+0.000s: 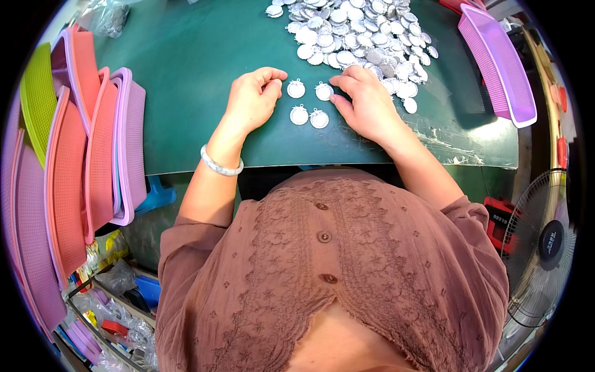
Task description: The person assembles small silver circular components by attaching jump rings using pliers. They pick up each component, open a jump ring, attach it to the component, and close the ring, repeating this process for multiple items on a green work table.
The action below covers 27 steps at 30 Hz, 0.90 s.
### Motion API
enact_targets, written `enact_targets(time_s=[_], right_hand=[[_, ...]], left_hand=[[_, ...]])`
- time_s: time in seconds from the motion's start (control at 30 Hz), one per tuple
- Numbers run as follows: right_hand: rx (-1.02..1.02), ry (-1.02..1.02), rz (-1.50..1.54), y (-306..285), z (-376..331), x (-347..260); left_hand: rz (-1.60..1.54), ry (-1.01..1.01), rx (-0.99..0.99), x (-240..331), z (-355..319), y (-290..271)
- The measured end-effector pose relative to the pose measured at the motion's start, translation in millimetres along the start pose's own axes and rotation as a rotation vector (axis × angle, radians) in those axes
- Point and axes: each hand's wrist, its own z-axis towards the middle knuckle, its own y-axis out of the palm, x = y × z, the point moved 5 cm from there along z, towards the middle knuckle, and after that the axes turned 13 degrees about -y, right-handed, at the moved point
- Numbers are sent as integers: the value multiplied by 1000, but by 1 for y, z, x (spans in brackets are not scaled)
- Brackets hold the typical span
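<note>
Several small round silver pendant discs (308,103) lie in two rows on the green table (186,74), between my two hands. My left hand (253,99) rests loosely curled just left of them, fingertips close to the upper left disc, holding nothing that I can see. My right hand (365,102) lies on the right, its fingertips touching the upper right disc (323,92). A large heap of the same silver discs (356,31) spreads across the table beyond my right hand.
Stacked plastic mesh trays in pink, orange, purple and green (80,149) stand on edge at the left. A purple tray (499,62) lies at the table's right. A standing fan (545,248) sits lower right; bags and boxes (105,297) lie below left.
</note>
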Motion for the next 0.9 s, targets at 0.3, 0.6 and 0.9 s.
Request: enact_targets(time_s=[0.3, 0.6, 0.9], right_hand=[[13, -6, -2, 0, 0, -2], [3, -15, -13, 0, 0, 1], [14, 4, 61, 1, -2, 10]], left_hand=[[0, 30, 14, -4, 3, -1], [203, 127, 50, 12, -6, 6], [80, 129, -7, 1, -1, 5]])
